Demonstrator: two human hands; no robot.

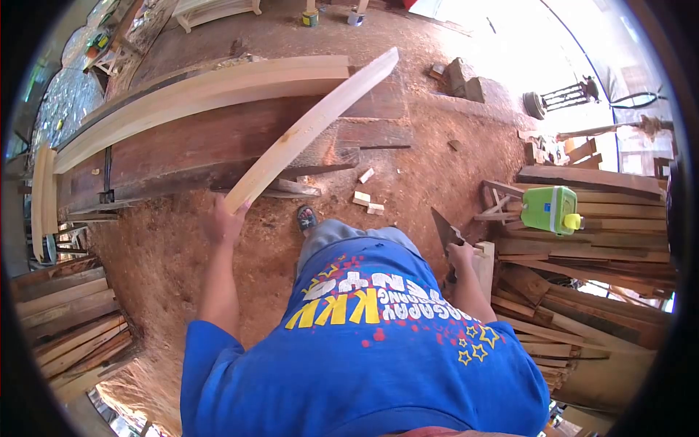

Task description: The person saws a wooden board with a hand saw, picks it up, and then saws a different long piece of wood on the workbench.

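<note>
My left hand (226, 220) is closed around the near end of a long pale wooden board (306, 135). The board slants up and away to the right, across the dark wooden workbench (189, 142). Down at my right side, my right hand (461, 256) grips a handsaw (445, 231), its dark blade pointing forward and its handle mostly covered by my fingers. The saw and the board are well apart. Along the far side of the bench lies a thick pale beam (211, 91).
Small wood offcuts (362, 198) lie on the sawdust-strewn floor (429, 164) ahead of my feet. A green cooler jug (542, 209) stands by stacked lumber (604, 240) on the right. More planks (69, 313) are piled at the left. Blocks (466, 81) sit farther ahead.
</note>
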